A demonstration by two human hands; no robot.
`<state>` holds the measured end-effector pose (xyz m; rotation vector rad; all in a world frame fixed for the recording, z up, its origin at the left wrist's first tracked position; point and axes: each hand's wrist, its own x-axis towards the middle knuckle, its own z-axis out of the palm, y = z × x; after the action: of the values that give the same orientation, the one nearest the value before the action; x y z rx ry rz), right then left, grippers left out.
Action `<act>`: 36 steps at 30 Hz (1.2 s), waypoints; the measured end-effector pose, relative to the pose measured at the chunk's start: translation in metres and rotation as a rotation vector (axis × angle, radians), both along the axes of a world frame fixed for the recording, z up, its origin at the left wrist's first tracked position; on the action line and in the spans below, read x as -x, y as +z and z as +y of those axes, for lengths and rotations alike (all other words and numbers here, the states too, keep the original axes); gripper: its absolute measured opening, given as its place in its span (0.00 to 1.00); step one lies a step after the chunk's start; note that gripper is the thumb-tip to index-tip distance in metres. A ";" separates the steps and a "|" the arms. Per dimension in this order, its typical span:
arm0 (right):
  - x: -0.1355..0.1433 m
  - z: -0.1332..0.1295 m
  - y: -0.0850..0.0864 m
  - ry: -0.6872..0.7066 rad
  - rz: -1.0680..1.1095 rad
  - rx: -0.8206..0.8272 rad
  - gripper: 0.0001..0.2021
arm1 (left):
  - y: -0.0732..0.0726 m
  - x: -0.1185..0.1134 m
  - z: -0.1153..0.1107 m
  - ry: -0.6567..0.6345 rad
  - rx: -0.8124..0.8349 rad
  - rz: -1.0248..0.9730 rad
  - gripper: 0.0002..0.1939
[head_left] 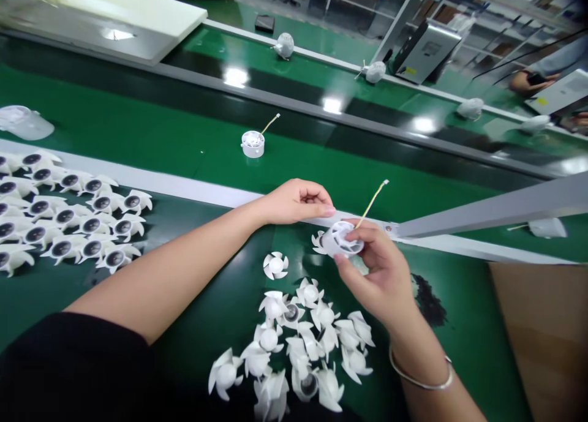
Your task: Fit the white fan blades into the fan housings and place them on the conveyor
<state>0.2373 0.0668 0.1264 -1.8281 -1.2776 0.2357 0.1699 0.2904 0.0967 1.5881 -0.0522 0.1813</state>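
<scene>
My right hand (379,269) grips a small white round fan housing (342,239) between thumb and fingers, tilted so its spoked end faces me. A thin yellow wire with a white plug (374,201) sticks up from it. Just beyond its left side shows a white fan blade (317,242); whether they touch I cannot tell. My left hand (301,203) hovers by the pale rail, fingers curled and thumb pressed to them; anything inside is hidden. A single white impeller (275,266) lies below, and a loose heap of impellers (298,348) spreads nearer me.
Rows of impellers (64,217) stand at left. On the green belt sit another wired housing (253,145) and a white casing (27,123). A grey metal post (496,204) slants at right, above a cardboard piece (542,330). Across the line, another person's hand (528,82) shows.
</scene>
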 end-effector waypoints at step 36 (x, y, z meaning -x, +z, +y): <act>-0.051 -0.047 0.042 -0.430 -0.407 0.131 0.18 | 0.084 0.040 -0.038 -0.323 -1.218 0.616 0.28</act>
<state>0.2880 0.0199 0.1682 -2.2902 -1.1109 -0.3089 0.1298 0.2527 0.1807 2.7375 0.0811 -0.7363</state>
